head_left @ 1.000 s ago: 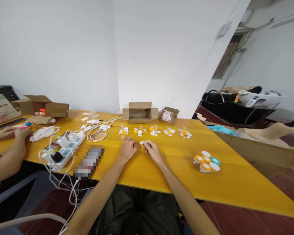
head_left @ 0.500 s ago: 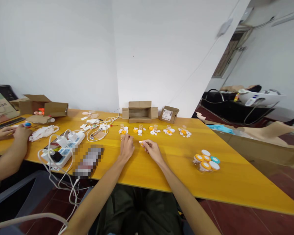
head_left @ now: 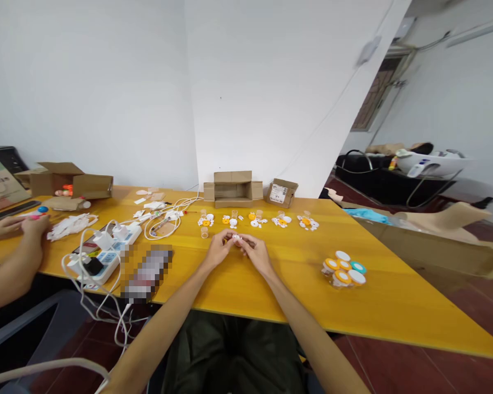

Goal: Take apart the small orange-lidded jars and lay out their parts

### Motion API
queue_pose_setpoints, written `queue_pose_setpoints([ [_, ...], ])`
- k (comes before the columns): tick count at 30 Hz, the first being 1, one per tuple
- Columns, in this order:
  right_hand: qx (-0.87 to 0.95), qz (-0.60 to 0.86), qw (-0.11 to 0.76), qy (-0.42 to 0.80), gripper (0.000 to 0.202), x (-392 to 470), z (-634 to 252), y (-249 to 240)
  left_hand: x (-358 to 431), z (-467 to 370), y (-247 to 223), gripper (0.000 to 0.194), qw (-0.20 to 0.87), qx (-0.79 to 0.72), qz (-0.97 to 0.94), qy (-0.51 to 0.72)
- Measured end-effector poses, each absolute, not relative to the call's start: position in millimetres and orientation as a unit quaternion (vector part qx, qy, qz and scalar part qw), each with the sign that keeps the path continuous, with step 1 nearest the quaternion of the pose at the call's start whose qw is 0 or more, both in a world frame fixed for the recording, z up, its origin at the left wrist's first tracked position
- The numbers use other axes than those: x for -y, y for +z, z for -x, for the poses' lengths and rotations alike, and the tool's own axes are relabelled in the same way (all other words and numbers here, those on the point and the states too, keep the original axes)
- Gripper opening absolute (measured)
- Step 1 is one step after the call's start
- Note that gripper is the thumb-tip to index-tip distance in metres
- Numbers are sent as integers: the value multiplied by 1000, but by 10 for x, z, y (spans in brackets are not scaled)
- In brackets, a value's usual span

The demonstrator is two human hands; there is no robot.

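My left hand (head_left: 221, 247) and my right hand (head_left: 254, 251) meet above the middle of the table, fingers closed on a small white piece (head_left: 237, 238) with dark marks. Its exact kind is too small to make out. Just left of my left hand stands a small clear cup (head_left: 204, 232). Behind my hands runs a row of small piles, each with a clear cup (head_left: 234, 214), an orange ring (head_left: 225, 221) and white discs and bits (head_left: 233, 222).
Lidded jars (head_left: 343, 269) cluster at the right. Cardboard boxes (head_left: 233, 190) stand against the wall. A power strip (head_left: 109, 257), cables and a blurred-out phone (head_left: 148, 273) lie on the left. Another person's hands (head_left: 33, 224) work at the far left.
My left hand has left the clear cup and moved right to join my right hand at the small white piece. The cup now stands uncovered on the table.
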State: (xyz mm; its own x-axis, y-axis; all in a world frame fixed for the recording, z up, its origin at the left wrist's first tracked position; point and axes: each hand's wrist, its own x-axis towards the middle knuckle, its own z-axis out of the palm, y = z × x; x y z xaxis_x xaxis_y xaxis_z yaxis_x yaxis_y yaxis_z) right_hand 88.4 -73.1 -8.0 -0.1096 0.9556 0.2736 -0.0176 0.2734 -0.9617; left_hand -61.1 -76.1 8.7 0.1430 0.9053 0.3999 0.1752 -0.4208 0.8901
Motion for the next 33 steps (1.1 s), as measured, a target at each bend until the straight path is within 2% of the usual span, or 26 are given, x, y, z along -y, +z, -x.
queue_pose_setpoints([
  [19, 652, 415, 493, 399, 51, 719, -886, -80, 728, 615, 101, 34, 451, -367, -628, 518],
  [33, 653, 392, 476, 439, 57, 728, -887, -80, 764, 661, 145, 35, 527, -363, -574, 511],
])
